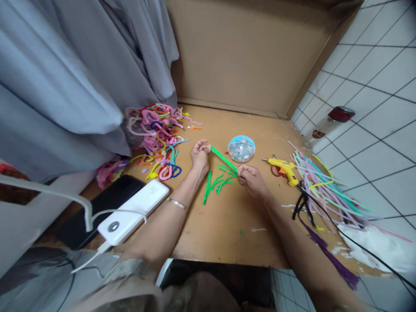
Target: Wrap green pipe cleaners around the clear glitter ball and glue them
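Both hands are closed on a green pipe cleaner point(223, 157) stretched slantwise between them above the table. My left hand point(199, 154) pinches its upper end, and my right hand point(251, 178) grips the lower end. Short branched green pieces point(223, 183) lie or hang just left of my right hand; whether any join the held strand I cannot tell. Straight green pieces point(207, 189) rest on the table below my left hand. Beyond my hands is a round clear container point(241, 148) with a blue rim and small bits inside.
Tangled colourful pipe cleaners point(156, 130) are heaped back left. A white power bank point(133, 212) and a black phone point(97, 208) lie left. At right are a yellow glue gun point(282, 168), long pastel stems point(321, 186), purple strands point(328, 253) and a red-capped bottle point(328, 125).
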{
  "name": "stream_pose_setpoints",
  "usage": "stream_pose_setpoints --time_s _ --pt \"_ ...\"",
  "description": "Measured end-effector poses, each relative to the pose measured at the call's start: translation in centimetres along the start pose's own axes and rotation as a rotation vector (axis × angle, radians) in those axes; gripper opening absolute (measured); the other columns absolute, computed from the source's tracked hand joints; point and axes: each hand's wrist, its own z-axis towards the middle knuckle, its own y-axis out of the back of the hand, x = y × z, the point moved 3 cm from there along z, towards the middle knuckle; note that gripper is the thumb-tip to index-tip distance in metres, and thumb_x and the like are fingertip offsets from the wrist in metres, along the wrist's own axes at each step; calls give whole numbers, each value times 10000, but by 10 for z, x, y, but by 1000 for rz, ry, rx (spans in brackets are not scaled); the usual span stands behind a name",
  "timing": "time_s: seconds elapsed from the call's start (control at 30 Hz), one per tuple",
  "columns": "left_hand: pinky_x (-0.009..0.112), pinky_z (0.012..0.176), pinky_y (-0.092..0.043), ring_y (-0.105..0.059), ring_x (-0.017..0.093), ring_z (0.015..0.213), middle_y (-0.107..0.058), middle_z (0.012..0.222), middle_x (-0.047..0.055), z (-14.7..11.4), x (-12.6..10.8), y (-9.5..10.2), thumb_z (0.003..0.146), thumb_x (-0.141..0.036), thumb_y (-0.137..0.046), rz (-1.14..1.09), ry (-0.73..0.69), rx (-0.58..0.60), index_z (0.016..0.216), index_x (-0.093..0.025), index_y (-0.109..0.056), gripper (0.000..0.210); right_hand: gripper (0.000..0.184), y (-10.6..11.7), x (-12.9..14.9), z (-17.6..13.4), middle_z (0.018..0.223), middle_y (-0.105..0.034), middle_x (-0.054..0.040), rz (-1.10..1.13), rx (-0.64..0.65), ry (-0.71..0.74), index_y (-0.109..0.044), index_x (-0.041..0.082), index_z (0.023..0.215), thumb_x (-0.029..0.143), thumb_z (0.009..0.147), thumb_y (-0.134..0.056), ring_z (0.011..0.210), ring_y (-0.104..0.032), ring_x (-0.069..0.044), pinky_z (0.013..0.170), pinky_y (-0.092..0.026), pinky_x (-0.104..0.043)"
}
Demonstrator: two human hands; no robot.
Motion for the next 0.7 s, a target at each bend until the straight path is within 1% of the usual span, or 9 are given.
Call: stream_pose_setpoints --time_s 0.07,0.17,0.23,0.3,0.4,0.53,0.6,0.7 --pt "172 561 -357 -472 49 497 -507 526 -90 1 1 1 598 20 -611 -31 45 1 761 -183 -586 262 139 -3 0 -1 462 -293 102 23 17 -14 -472 211 585 298 627 -572 419 -206 -45 456 -130 -228" --pt "165 572 -382 -487 42 497 -500 536 -94 0 1 2 615 26 -640 -85 117 -39 776 -182 -576 271 129 -6 -2 -3 467 -302 98 20 36 -21 -476 211 588 296 633 -563 430 -204 -50 461 -130 -230" --pt "160 576 -404 -505 37 504 -527 563 -88 -4 1 1 638 23 -662 -121 173 -65 784 -179 -576 264 134 -6 -3 -3 469 -300 93 -30 31 -8 -481 211 583 308 644 -551 440 -206 -58 465 -135 -232" --pt "152 567 -420 -526 30 513 -567 602 -76 -9 0 -2 677 15 -675 -166 225 -66 795 -170 -587 237 142 -5 -3 -4 475 -300 86 -131 11 27 -501 209 590 322 664 -545 457 -221 -69 471 -152 -234" --pt "136 528 -426 -532 22 492 -586 605 -66 -15 -1 -7 755 -14 -672 -237 307 -30 803 -156 -612 161 158 -3 -1 -5 489 -315 74 -275 -28 87 -520 208 610 339 697 -538 487 -259 -85 487 -188 -237" --pt "121 451 -400 -538 26 465 -598 580 -46 -21 -3 -13 828 -78 -659 -292 414 57 782 -138 -625 84 176 -2 1 -5 518 -334 66 -343 -47 141 -511 209 611 355 708 -516 508 -279 -91 502 -218 -243" --pt "117 432 -391 -542 26 461 -617 592 -34 -23 -4 -15 858 -109 -644 -320 454 99 778 -131 -629 84 182 -1 1 -4 536 -339 64 -354 -44 154 -507 207 609 360 708 -514 513 -276 -90 508 -227 -244" --pt "121 430 -394 -546 25 467 -659 650 -10 -27 -5 -19 919 -158 -580 -360 503 149 786 -122 -636 149 180 -1 0 -4 541 -343 64 -352 -40 142 -506 207 618 358 716 -515 513 -278 -90 510 -229 -243"
